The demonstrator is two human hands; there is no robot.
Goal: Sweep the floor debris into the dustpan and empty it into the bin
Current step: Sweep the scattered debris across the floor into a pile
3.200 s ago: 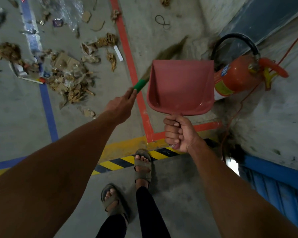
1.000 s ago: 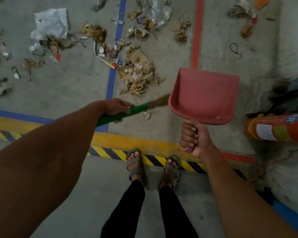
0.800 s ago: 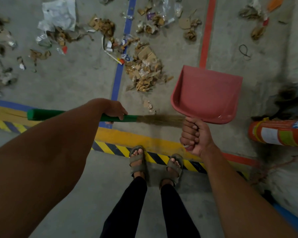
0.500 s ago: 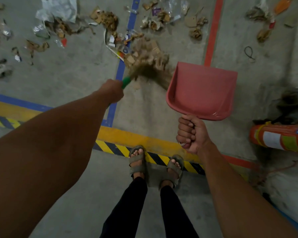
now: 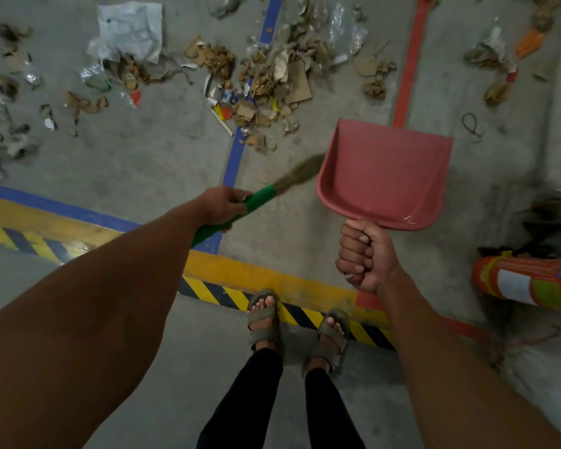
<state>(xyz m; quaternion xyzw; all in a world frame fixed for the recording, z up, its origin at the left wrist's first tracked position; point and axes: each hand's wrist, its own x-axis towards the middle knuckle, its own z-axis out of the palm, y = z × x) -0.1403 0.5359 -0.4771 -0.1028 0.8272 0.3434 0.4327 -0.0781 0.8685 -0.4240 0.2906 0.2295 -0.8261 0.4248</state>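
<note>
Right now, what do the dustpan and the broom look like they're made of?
Dustpan: apparently moulded plastic, matt red, one smooth piece with slight sheen at the rim.
Broom: blurred tan bristles that look like grass or straw; the handle has a glossy green covering, probably plastic, though what lies beneath is hidden.

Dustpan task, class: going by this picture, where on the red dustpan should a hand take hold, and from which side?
Grip the dustpan by the short handle at its closed rear wall, from the near side, as the right hand does with fingers wrapped round it. The far edge is open, so keep it clear.
</note>
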